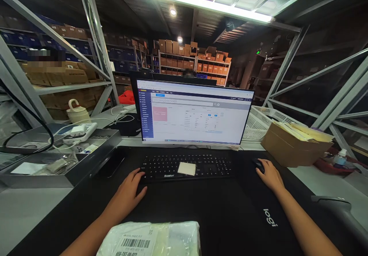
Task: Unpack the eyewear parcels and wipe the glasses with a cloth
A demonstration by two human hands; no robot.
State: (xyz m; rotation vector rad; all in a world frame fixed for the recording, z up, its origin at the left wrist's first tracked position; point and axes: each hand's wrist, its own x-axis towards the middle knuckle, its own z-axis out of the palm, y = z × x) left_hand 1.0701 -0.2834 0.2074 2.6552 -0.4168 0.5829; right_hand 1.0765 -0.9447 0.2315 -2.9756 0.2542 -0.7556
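My left hand rests at the lower left corner of a black keyboard, fingers stretched out over its edge keys and thumb apart. On the right, my right hand is closed over a dark computer mouse on the black desk mat. A small cream notepad lies across the keyboard's middle. Close to me at the bottom sits a plastic-wrapped parcel with a barcode label, touched by neither hand. Behind the keyboard stands a lit monitor showing a search field and a page.
At left lie a phone and a grey tray of papers and cables, with a cream flask behind. To the right are a cardboard box of envelopes, white baskets and a grey handheld scanner. Metal posts frame the desk.
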